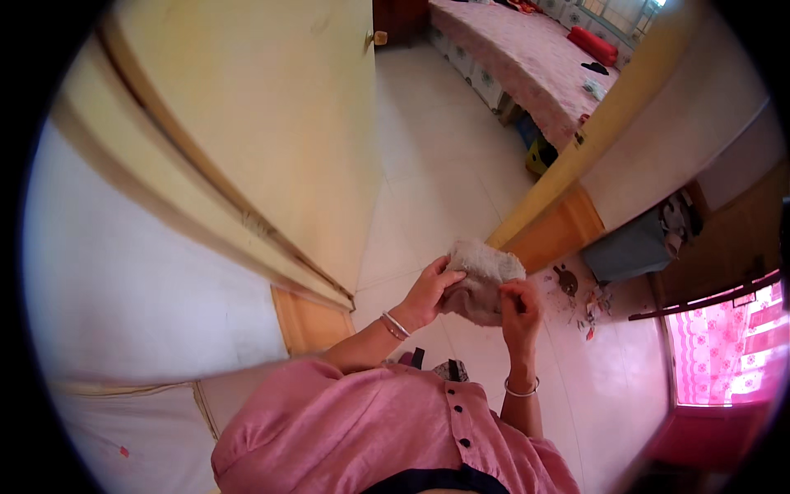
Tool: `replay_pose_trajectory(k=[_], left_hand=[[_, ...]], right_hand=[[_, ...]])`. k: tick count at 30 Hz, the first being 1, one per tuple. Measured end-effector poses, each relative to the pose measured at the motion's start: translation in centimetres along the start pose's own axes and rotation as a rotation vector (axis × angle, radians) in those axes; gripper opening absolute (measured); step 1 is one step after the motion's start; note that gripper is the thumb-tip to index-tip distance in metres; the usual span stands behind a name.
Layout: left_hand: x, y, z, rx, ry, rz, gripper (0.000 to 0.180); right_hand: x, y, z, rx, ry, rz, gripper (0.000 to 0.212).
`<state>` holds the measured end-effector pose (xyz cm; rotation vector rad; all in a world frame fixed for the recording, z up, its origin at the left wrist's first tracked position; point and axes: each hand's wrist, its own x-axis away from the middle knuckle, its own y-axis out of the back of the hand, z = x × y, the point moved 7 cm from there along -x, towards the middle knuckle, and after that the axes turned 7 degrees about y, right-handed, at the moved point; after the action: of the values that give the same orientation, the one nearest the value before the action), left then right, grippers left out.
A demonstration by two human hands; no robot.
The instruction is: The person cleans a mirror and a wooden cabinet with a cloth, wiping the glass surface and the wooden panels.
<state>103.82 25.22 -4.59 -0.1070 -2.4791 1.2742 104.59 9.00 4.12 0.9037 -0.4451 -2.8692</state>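
In front of my body I hold up a folded grey cloth (484, 272), fuzzy and worn, like a rag. My left hand (429, 292) grips its left side, with the thumb lying on top and the other fingers partly hidden. At the cloth's right edge, my right hand (520, 313) is closed with the fingertips pinched against the fabric. The cloth hangs above the tiled floor, close to the doorway.
An open cream door (271, 123) stands at the left, and a yellow door frame (592, 132) at the right. Through the doorway is a bed with a pink cover (518, 53). Small litter (594, 309) lies on the floor at right, near a grey bin-like container (629, 249).
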Motion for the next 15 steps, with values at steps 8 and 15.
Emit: replay_pose_trajectory(k=[8, 15], left_hand=[[-13.0, 1.7, -8.3, -0.084, -0.158, -0.093, 0.041], [-23.2, 1.8, -22.5, -0.406, -0.472, -0.277, 0.035]], right_hand=[[-14.6, -3.7, -8.2, 0.011, 0.053, 0.105, 0.012], [-33.1, -11.2, -14.0, -0.073, 0.135, 0.173, 0.012]])
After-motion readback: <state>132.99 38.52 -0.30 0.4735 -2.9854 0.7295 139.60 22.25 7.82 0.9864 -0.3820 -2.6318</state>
